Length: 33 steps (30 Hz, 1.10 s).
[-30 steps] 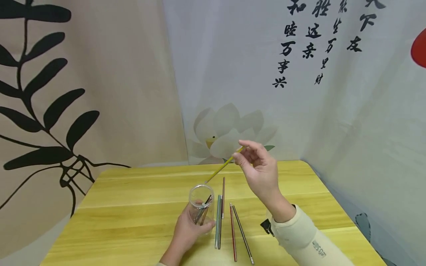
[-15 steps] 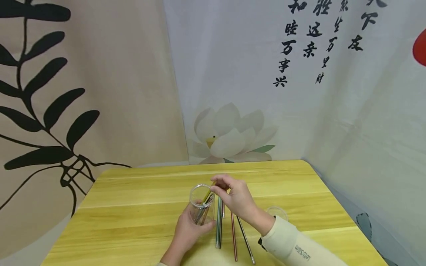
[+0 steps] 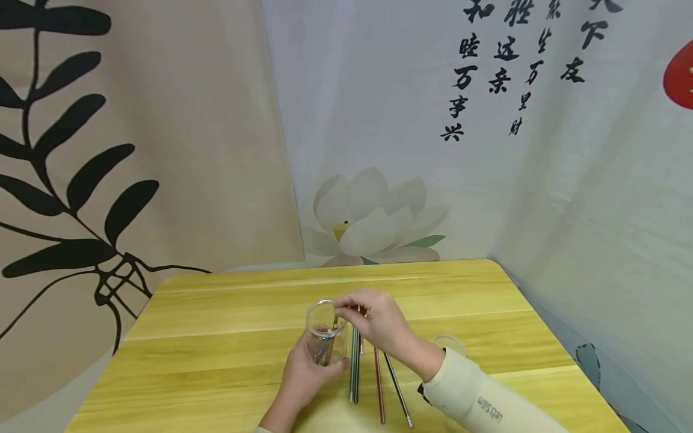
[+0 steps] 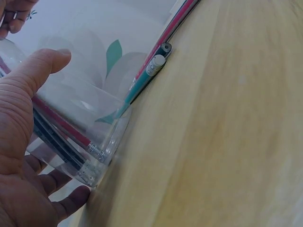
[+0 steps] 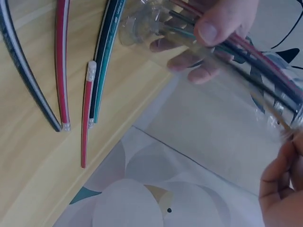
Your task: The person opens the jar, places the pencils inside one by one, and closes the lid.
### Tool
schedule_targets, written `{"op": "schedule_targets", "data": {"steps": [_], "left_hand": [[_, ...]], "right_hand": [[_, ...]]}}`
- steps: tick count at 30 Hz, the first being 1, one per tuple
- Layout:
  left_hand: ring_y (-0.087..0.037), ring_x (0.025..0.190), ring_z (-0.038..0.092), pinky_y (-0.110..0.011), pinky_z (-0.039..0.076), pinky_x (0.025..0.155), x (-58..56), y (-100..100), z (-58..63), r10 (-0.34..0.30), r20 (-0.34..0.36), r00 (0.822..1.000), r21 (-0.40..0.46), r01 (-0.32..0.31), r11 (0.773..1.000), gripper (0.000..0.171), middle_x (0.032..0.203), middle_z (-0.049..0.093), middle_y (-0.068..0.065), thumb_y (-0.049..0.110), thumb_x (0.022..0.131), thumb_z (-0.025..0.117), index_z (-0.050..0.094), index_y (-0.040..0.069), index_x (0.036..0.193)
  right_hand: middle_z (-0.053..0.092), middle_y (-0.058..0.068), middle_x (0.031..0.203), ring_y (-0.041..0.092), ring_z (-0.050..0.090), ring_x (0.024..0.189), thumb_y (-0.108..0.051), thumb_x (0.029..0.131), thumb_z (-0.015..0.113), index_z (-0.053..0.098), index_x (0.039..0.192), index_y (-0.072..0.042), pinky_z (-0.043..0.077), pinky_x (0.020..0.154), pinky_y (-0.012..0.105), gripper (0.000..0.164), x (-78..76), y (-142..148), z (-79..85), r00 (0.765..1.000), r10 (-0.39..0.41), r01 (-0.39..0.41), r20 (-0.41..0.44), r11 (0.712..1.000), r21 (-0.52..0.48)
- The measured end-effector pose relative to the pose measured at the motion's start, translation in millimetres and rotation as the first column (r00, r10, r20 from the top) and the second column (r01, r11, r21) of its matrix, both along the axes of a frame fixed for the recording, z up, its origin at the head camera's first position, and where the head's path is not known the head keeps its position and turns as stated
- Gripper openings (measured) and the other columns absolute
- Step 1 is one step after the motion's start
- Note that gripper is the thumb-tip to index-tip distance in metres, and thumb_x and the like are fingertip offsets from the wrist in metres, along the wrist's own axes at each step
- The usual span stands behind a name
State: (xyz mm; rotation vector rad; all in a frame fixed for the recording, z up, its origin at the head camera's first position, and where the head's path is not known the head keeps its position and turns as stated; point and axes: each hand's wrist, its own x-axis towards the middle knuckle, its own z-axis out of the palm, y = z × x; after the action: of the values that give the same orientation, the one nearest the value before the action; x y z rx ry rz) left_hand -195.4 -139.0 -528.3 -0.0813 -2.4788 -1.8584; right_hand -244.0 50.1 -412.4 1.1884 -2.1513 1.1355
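A clear cup [image 3: 307, 319] stands upright on the table, with several dark and red pencils [image 5: 270, 75] leaning inside. My left hand [image 3: 303, 373] grips the cup's side, thumb on the near right and fingers wrapped behind. Over the rim, my right hand [image 3: 381, 325] pinches the upper end of a yellow pencil [image 3: 335, 320]; its lower part slants down inside the cup. Right of the cup lie loose pencils: a green and dark pair [image 3: 354, 373], a red one [image 3: 379, 385] and a black-striped one [image 3: 399, 391]. Another red pencil [image 5: 87, 113] lies beyond the pair, mostly hidden in the head view.
The wooden table [image 3: 189, 337] carries everything. Near my right sleeve [image 3: 465, 385] lies a clear round ring-like thing [image 3: 449, 337], partly covered. A printed cloth backdrop [image 3: 379, 120] hangs behind the table's far edge.
My right hand has come down and left to the cup's rim, lowering the yellow pencil into the cup. The left hand and cup have stayed in place.
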Motion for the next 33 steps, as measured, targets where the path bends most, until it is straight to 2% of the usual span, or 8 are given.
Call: {"op": "schedule_targets", "data": {"steps": [3, 5, 14, 23, 26, 29, 31, 33], "left_hand": [[-0.022, 0.124, 0.067, -0.059, 0.052, 0.108, -0.3, 0.3, -1.1, 0.015, -0.021, 1.000, -0.015, -0.015, 1.000, 0.065, 0.130, 0.075, 0.006, 0.026, 0.077, 0.097, 0.061, 0.029, 0.131], [-0.023, 0.126, 0.066, -0.061, 0.051, 0.110, -0.6, 0.5, -1.5, 0.018, -0.025, 1.000, -0.014, -0.018, 1.000, 0.066, 0.131, 0.075, 0.007, 0.026, 0.076, 0.098, 0.062, 0.030, 0.131], [-0.020, 0.123, 0.067, -0.060, 0.052, 0.110, -1.2, 0.3, -0.8, 0.026, -0.018, 0.999, -0.020, -0.026, 0.999, 0.067, 0.127, 0.076, 0.005, 0.027, 0.076, 0.098, 0.061, 0.028, 0.132], [-0.016, 0.103, 0.068, -0.039, 0.051, 0.095, -0.5, -0.4, 1.1, 0.000, 0.011, 1.000, 0.010, 0.000, 1.000, 0.064, 0.120, 0.078, 0.002, 0.029, 0.076, 0.098, 0.061, 0.028, 0.129], [-0.015, 0.098, 0.068, -0.039, 0.052, 0.094, -0.8, -0.6, 1.0, -0.001, 0.010, 1.000, 0.013, 0.001, 1.000, 0.064, 0.116, 0.078, 0.003, 0.027, 0.076, 0.098, 0.061, 0.028, 0.129], [-0.016, 0.103, 0.069, -0.046, 0.055, 0.100, -0.9, -0.7, 0.5, 0.002, 0.002, 1.000, 0.011, -0.002, 1.000, 0.065, 0.118, 0.077, 0.004, 0.025, 0.077, 0.098, 0.061, 0.029, 0.130], [-0.016, 0.105, 0.070, -0.047, 0.055, 0.104, -0.8, -0.7, -0.4, 0.003, 0.003, 1.000, 0.008, -0.003, 1.000, 0.066, 0.117, 0.077, 0.003, 0.025, 0.077, 0.097, 0.061, 0.028, 0.132], [-0.017, 0.106, 0.071, -0.047, 0.055, 0.105, -0.6, -0.5, -1.2, 0.001, 0.003, 1.000, 0.009, -0.001, 1.000, 0.066, 0.119, 0.077, 0.001, 0.025, 0.077, 0.097, 0.060, 0.028, 0.133]], "right_hand": [[0.082, 0.005, 0.091, 0.002, 0.065, 0.069, -0.004, 0.094, 0.080, 0.081, 0.099, -0.008, 0.055, 0.060, 0.013, 0.006, 0.7, 1.0, 4.6, 0.998, -0.006, 0.003, 0.063, 0.999, 0.033], [0.082, 0.005, 0.091, 0.001, 0.064, 0.067, -0.005, 0.094, 0.080, 0.082, 0.099, -0.008, 0.054, 0.059, 0.014, 0.006, 0.6, 1.9, 7.2, 0.995, -0.004, -0.001, 0.095, 0.999, 0.052], [0.084, 0.007, 0.098, -0.001, 0.067, 0.070, -0.007, 0.095, 0.080, 0.085, 0.105, -0.009, 0.055, 0.059, 0.015, 0.011, 0.6, 3.5, 13.3, 0.983, -0.002, -0.016, 0.181, 0.995, 0.103], [0.084, 0.010, 0.104, 0.017, 0.081, 0.090, -0.005, 0.096, 0.078, 0.084, 0.109, -0.006, 0.063, 0.074, 0.017, 0.015, 0.8, 3.6, 12.2, 0.982, 0.036, -0.051, 0.188, 0.996, 0.077], [0.084, 0.010, 0.105, 0.018, 0.081, 0.091, -0.004, 0.096, 0.078, 0.083, 0.111, -0.006, 0.063, 0.075, 0.017, 0.016, 0.0, 3.8, 10.0, 0.985, 0.045, -0.057, 0.169, 0.996, 0.068], [0.083, 0.011, 0.106, 0.016, 0.080, 0.090, -0.005, 0.096, 0.077, 0.083, 0.114, -0.006, 0.063, 0.074, 0.017, 0.019, -1.2, 3.8, 6.8, 0.988, 0.049, -0.057, 0.149, 0.997, 0.054], [0.084, 0.010, 0.106, 0.011, 0.076, 0.084, -0.007, 0.098, 0.077, 0.082, 0.118, -0.006, 0.061, 0.069, 0.018, 0.021, -0.5, 4.3, 6.6, 0.979, 0.041, -0.050, 0.202, 0.998, 0.039], [0.083, 0.009, 0.105, 0.011, 0.072, 0.079, -0.012, 0.101, 0.074, 0.080, 0.122, -0.007, 0.059, 0.066, 0.020, 0.023, 0.5, 5.5, 7.9, 0.963, 0.015, -0.018, 0.269, 1.000, 0.010]]}}
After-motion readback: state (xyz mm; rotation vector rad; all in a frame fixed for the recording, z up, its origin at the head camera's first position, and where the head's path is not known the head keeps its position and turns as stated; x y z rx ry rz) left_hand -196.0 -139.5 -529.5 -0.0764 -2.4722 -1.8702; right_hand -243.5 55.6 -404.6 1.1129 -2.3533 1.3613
